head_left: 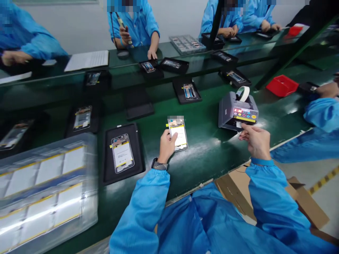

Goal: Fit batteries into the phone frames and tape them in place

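An unfinished phone (178,134) is held over the green worktop (206,151) in the left hand (166,145). The grip of that hand is closed around the phone's lower left edge, with the thumb laid across its pale face. The right hand (254,141) is raised to the front slot of a grey tape dispenser (237,111), which stands on the worktop to the right of the phone and well apart from it. Its grip is pinched shut, seemingly on a short strip of tape (239,124) at the slot, though the strip is too small to be made out with certainty. A tape roll (243,93) is seated on top of the dispenser. To the left, a second phone (122,153) is laid flat in a black tray (108,165), and a stack of clear blister trays (45,190) is seen at the near left edge. A red bin (282,85) is set farther right.
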Action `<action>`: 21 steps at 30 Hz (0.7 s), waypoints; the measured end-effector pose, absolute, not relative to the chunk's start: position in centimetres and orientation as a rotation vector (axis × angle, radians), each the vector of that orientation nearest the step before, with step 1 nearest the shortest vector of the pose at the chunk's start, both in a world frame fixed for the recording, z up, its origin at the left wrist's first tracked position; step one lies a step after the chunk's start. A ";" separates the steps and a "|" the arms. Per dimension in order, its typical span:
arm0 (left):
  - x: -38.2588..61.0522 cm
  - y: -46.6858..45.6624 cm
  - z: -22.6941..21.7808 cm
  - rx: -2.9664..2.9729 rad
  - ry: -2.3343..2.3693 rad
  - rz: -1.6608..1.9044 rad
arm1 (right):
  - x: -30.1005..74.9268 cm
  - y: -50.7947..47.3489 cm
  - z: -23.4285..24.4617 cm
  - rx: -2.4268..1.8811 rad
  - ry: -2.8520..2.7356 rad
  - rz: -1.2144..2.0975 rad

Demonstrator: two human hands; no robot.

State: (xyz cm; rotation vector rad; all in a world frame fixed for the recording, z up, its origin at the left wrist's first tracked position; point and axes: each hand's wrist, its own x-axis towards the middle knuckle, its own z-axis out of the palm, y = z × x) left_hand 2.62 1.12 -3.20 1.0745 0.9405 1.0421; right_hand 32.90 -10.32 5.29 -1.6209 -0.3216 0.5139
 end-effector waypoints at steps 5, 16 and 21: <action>2.6 1.1 -3.3 1.082 0.937 1.040 | 32.5 -10.0 5.3 -1.601 -0.296 0.486; 2.5 1.0 -3.1 1.097 0.939 1.045 | 32.5 -9.7 5.0 -1.611 -0.296 0.464; 2.5 1.1 -3.3 1.093 0.942 1.032 | 32.7 -9.7 4.9 -1.593 -0.334 0.450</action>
